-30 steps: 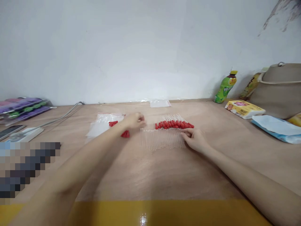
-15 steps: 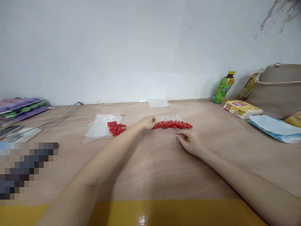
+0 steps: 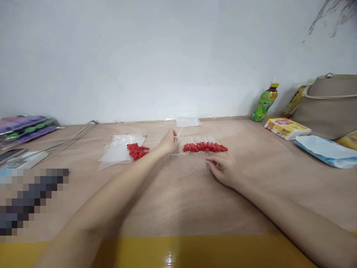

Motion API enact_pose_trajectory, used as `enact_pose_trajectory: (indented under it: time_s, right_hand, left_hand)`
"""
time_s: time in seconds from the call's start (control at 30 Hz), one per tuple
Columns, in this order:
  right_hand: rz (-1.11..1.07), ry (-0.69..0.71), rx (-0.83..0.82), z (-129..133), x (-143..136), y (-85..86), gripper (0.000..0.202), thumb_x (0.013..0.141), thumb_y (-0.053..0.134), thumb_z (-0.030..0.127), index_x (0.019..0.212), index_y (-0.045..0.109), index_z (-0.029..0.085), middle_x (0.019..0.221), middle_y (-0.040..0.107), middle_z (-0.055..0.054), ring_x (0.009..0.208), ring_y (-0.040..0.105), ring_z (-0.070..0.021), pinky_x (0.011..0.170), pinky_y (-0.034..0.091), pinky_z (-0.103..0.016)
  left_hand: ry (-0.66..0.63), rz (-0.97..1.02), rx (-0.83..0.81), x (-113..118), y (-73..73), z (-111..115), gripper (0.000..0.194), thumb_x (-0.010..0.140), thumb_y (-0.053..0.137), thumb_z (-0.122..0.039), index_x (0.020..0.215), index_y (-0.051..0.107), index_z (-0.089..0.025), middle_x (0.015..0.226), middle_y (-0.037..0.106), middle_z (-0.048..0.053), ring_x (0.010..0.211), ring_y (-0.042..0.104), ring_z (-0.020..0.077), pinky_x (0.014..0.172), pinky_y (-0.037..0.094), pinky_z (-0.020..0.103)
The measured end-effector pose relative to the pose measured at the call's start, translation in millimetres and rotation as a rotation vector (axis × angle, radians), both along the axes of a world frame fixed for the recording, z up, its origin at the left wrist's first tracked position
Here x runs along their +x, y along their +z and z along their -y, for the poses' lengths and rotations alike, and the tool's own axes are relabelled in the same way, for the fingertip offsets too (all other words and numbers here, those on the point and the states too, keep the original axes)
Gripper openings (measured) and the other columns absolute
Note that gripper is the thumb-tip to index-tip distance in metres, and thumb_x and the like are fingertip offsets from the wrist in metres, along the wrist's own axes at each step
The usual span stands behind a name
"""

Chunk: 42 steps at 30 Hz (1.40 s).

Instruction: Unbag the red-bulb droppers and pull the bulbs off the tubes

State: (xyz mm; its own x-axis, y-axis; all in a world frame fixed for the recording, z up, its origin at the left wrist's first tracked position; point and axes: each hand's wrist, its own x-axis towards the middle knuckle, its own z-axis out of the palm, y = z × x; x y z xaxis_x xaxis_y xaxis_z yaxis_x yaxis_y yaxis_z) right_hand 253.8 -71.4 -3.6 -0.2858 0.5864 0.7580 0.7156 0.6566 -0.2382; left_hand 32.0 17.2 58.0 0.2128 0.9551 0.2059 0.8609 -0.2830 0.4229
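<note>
Head view, going left to right: far left on the bench (image 3: 156, 208) there's a stack of purple and green packs (image 3: 33, 125) in clear plastic, with a phone (image 3: 12, 154) in front. Next up, white plastic bags (image 3: 111, 150) with a loose red pile (image 3: 136, 152) lying partly on them. Then the left hand (image 3: 169, 141), fingers pinched on a thin pale stick (image 3: 180, 131) that slants up toward the wall. Just right of that is a neat red row (image 3: 205, 147) with pale sticks fanned out behind it, and clear rods (image 3: 185, 163) lined up in front. The right hand (image 3: 223, 167) sits at the right end of those, fingers bunched; can't tell if it's gripping one. Past that: green bottle (image 3: 264, 103), yellow pack (image 3: 287, 128), beige bag (image 3: 320, 115).
</note>
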Motion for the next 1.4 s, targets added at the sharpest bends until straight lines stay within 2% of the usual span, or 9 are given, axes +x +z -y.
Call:
enact_pose_trajectory:
  time_s: [0.1, 0.23, 0.37, 0.53, 0.63, 0.73, 0.8, 1.1, 1.4]
  right_hand:
    - [-0.029, 0.051, 0.056, 3, -5, 3.5, 0.021, 0.081, 0.051, 0.021, 0.098, 0.062, 0.017, 0.083, 0.06, -0.007, 0.077, 0.056, -0.0169, 0.071, 0.045, -0.032]
    - [0.062, 0.074, 0.097, 15, -21, 11.6, 0.045, 0.08, 0.054, 0.026, 0.123, 0.047, 0.015, 0.116, 0.054, -0.013, 0.107, 0.05, -0.023, 0.089, 0.043, -0.04]
    - [0.251, 0.169, 0.136, 25, -37, 14.9, 0.046, 0.082, 0.052, 0.036, 0.122, 0.048, 0.015, 0.125, 0.051, -0.012, 0.119, 0.042, -0.0253, 0.1, 0.034, -0.046]
    - [0.325, 0.204, 0.143, 27, -44, 11.5, 0.027, 0.085, 0.049, 0.031, 0.103, 0.061, 0.015, 0.118, 0.058, -0.008, 0.117, 0.045, -0.0231, 0.103, 0.03, -0.046]
    - [0.291, 0.222, 0.146, 26, -44, 8.2, 0.019, 0.086, 0.049, 0.025, 0.097, 0.063, 0.018, 0.111, 0.062, -0.003, 0.114, 0.048, -0.0204, 0.104, 0.031, -0.045]
    - [0.263, 0.255, 0.149, 25, -43, 5.2, 0.02, 0.085, 0.05, 0.023, 0.1, 0.063, 0.019, 0.109, 0.063, -0.002, 0.113, 0.049, -0.0202, 0.103, 0.033, -0.045]
    - [0.256, 0.273, 0.136, 24, -44, 3.9, 0.021, 0.085, 0.05, 0.022, 0.102, 0.062, 0.019, 0.109, 0.063, -0.002, 0.113, 0.049, -0.0207, 0.102, 0.035, -0.045]
    - [0.193, 0.418, 0.16, 23, -43, -5.1, 0.024, 0.084, 0.05, 0.013, 0.105, 0.059, 0.012, 0.111, 0.062, -0.008, 0.107, 0.055, -0.0151, 0.098, 0.043, -0.033]
    - [0.262, 0.436, 0.265, 28, -39, 1.9, 0.024, 0.083, 0.049, 0.009, 0.105, 0.058, 0.009, 0.109, 0.063, -0.012, 0.11, 0.053, -0.0175, 0.098, 0.045, -0.034]
  left_hand:
    - [-0.125, 0.018, 0.133, -24, -6.6, 32, 0.008, 0.087, 0.038, -0.02, 0.094, 0.041, -0.019, 0.088, 0.055, 0.004, 0.079, 0.053, 0.014, 0.072, 0.041, 0.026]
    - [-0.49, -0.08, 0.43, -50, -30.3, 79, 0.01, 0.09, 0.036, -0.022, 0.091, 0.046, -0.018, 0.085, 0.055, 0.004, 0.074, 0.055, 0.0134, 0.067, 0.044, 0.025]
    - [-0.619, -0.076, 0.6, -53, -47.5, 102, 0.006, 0.089, 0.043, -0.019, 0.092, 0.049, -0.018, 0.085, 0.058, 0.004, 0.074, 0.057, 0.0117, 0.069, 0.047, 0.022]
    - [-0.693, 0.024, 0.657, -43, -50.1, 108, 0.006, 0.086, 0.049, -0.015, 0.09, 0.051, -0.017, 0.084, 0.061, 0.004, 0.073, 0.059, 0.0108, 0.067, 0.05, 0.021]
    - [-0.668, 0.024, 0.643, -40, -47.9, 108, 0.013, 0.085, 0.051, -0.018, 0.098, 0.053, -0.016, 0.089, 0.063, 0.006, 0.078, 0.061, 0.0125, 0.07, 0.051, 0.023]
    - [-0.647, -0.025, 0.631, -38, -44.6, 108, 0.025, 0.082, 0.056, -0.028, 0.104, 0.055, -0.016, 0.099, 0.065, 0.008, 0.092, 0.061, 0.018, 0.081, 0.05, 0.032]
    - [-0.659, -0.061, 0.65, -36, -42.9, 107, 0.022, 0.082, 0.057, -0.029, 0.1, 0.058, -0.018, 0.1, 0.066, 0.006, 0.097, 0.06, 0.0195, 0.087, 0.047, 0.037]
    - [-0.698, -0.096, 0.669, -31, -40.8, 108, 0.011, 0.084, 0.052, -0.018, 0.09, 0.061, -0.017, 0.086, 0.07, 0.002, 0.099, 0.061, 0.0162, 0.103, 0.033, 0.039]
    - [-0.72, -0.1, 0.644, -34, -36.7, 112, 0.012, 0.085, 0.049, -0.018, 0.088, 0.06, -0.017, 0.089, 0.07, 0.002, 0.104, 0.058, 0.0169, 0.108, 0.024, 0.042]
